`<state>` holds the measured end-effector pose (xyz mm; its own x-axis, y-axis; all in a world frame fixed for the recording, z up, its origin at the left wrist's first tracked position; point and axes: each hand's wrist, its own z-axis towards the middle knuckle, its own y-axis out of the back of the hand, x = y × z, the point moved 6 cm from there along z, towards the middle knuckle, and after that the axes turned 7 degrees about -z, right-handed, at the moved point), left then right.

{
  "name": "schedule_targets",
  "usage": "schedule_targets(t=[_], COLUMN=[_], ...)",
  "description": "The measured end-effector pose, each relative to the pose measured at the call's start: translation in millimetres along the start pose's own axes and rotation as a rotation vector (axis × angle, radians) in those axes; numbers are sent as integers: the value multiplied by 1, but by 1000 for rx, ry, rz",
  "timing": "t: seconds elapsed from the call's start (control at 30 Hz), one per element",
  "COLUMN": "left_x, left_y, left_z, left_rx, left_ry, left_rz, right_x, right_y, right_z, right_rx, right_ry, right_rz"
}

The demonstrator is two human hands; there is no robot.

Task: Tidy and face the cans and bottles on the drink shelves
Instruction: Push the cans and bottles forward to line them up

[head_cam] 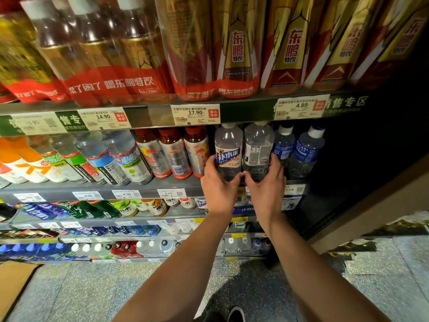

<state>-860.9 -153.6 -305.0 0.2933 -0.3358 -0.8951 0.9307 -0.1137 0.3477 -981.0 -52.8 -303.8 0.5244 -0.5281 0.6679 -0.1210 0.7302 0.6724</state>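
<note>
Both hands are on a pair of clear bottles at the front edge of the second shelf (176,183), toward its right end. The left hand (219,182) is curled round the lower body of the left bottle (228,149), whose blue and white label faces out; the right hand (267,182) is wrapped round the base of the right bottle (258,148), which shows its barcode and small print instead of its front. The step in hand looks like facing this pair, and the right bottle is the one that needs work: it should be turned about its own upright axis until the front label looks outward, kept standing so that it does not tip into the dark blue bottles (299,149) just beside it. The left bottle probably needs only steadying and lining up flush with the shelf edge. Low grips near the base give good control for twisting, but the thumbs, meeting between the two bottles, could crowd each other. To the left on the same shelf stand red-capped bottles (173,152) and lighter bottles beyond them, all leaning in the wide view. Price tags (195,113) run along the rail of the shelf above, which carries wrapped packs of gold and red bottles (236,47). Lower shelves hold more drinks, and the speckled floor (92,291) has a piece of cardboard (16,282) at its left edge.
</note>
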Motion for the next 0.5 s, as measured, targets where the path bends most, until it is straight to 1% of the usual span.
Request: schedule_targets(t=[0.1,0.23,0.33,0.43,0.5], left_x=[-3,-4,-3,1,5], left_y=[0,2,5,15,29], left_z=[-1,-4,-3,-7,-14], left_rx=[23,75,147,244,272], left_ry=[-10,-27,-28,-64,-96], left_rz=[36,40,32,7,-11], right_x=[0,0,-1,-2,-3], right_y=[1,2,0,-2,0], right_z=[-3,-6,-9,-15,-22], right_rx=[-28,-23,-15,-11,-39], right_ry=[20,7,-31,-24,-34], right_rz=[-5,32,56,122,107])
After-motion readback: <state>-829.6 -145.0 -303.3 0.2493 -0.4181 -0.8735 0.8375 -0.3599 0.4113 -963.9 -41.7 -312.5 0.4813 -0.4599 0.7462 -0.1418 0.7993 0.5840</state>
